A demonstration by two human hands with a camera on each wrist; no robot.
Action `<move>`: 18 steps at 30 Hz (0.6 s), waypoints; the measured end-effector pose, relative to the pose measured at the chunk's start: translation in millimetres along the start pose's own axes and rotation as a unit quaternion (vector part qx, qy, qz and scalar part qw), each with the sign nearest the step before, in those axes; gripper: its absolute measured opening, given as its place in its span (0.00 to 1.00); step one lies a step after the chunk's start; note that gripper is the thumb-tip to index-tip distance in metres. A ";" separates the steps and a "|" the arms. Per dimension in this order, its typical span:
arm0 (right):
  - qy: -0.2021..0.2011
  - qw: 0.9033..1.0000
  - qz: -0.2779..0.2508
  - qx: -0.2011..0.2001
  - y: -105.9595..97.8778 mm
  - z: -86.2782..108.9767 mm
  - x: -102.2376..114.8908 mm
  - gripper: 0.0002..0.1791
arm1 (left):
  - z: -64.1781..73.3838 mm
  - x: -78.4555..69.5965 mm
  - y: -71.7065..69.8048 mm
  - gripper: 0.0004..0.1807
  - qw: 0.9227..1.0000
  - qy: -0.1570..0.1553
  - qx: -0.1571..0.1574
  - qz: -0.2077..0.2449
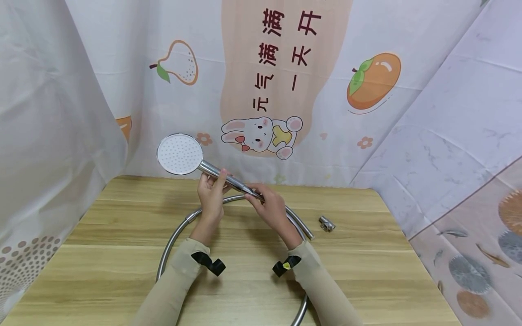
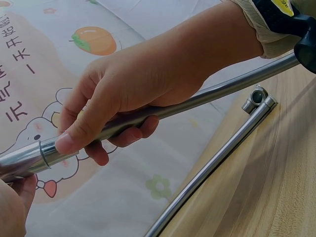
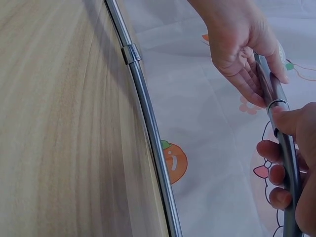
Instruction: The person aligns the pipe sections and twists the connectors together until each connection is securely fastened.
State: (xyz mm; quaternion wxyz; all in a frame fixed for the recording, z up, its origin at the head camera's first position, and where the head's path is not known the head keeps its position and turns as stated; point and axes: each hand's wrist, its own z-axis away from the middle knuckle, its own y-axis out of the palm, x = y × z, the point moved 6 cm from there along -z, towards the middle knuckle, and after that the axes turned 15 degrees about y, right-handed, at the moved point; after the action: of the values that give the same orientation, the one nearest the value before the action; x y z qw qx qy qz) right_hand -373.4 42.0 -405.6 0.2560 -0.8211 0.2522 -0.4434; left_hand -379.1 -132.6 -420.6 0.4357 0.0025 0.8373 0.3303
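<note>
A chrome hand shower (image 1: 180, 154) with a round white spray face is raised at the back of the table, its face on the left. My left hand (image 1: 211, 197) grips its handle (image 1: 211, 170), thumb on top. At the handle's lower end my right hand (image 1: 269, 206) pinches the collar of a metal shower hose (image 2: 197, 98) with thumb and fingers. The collar meets the handle end in the left wrist view; the thread inside is hidden. From the right hand the hose passes beneath the right wrist.
The hose loops over the wooden table (image 1: 244, 285), with a joint sleeve (image 3: 131, 54) on its left stretch. Its free end (image 1: 311, 236) lies near a small chrome fitting (image 1: 326, 223) at the right. A printed curtain (image 1: 195, 104) hangs behind the table's back edge.
</note>
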 end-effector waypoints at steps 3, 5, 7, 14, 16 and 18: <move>-0.003 1.000 0.001 0.000 -0.8 0.5 -0.1 0.15 | 0.4 -0.5 0.4 0.08 1.000 0.000 0.000 -0.002; -0.005 1.000 -0.001 0.002 -0.6 0.6 -0.2 0.14 | 0.5 -0.8 0.2 0.09 1.000 0.001 0.001 -0.003; -0.004 1.000 -0.001 0.004 -0.1 0.5 -0.7 0.13 | 0.5 -1.0 0.1 0.11 1.000 0.003 0.004 -0.002; 0.004 1.000 0.000 0.011 0.6 0.4 -1.5 0.11 | 0.8 -2.4 0.7 0.10 1.000 0.007 0.007 0.006; 0.007 1.000 0.001 0.015 0.7 0.3 -1.6 0.12 | 0.8 -2.4 0.8 0.09 1.000 0.007 0.007 0.005; 0.012 1.000 0.000 0.019 1.0 0.2 -1.9 0.12 | 1.0 -2.4 0.7 0.09 1.000 0.006 0.006 0.005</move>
State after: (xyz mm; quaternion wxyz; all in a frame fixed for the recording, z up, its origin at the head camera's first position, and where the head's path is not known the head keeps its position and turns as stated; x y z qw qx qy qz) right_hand -374.3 42.5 -407.5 0.2688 -0.8108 0.2471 -0.4576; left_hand -377.1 -132.2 -418.9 0.4290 0.0069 0.8418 0.3276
